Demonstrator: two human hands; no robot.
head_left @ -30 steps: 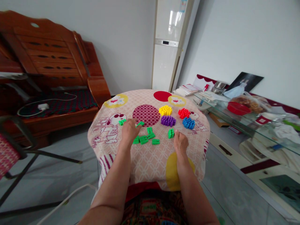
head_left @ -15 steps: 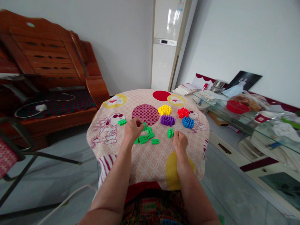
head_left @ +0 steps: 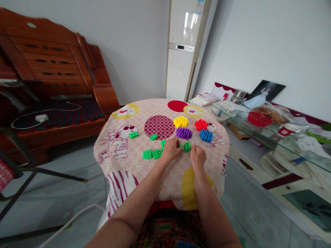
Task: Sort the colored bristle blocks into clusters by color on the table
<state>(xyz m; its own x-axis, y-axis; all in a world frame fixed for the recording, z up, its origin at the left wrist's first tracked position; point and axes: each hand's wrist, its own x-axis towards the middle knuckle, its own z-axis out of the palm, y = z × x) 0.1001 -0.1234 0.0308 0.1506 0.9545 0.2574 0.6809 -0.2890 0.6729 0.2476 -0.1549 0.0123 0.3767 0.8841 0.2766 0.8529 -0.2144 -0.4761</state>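
Loose green pieces (head_left: pixel 147 154) lie left on the desk (head_left: pixel 152 106). The left hand (head_left: pixel 171 148) has swung right, its grip pinching a mostly hidden green peg (head_left: pixel 180 146), now beside the green bunch (head_left: pixel 187 147). Whether the right hand (head_left: pixel 198 156) grips that bunch, one cannot tell. The printed dog's (head_left: pixel 121 144) lettering and cooler's sticker (head_left: pixel 200 6) are unreadable.
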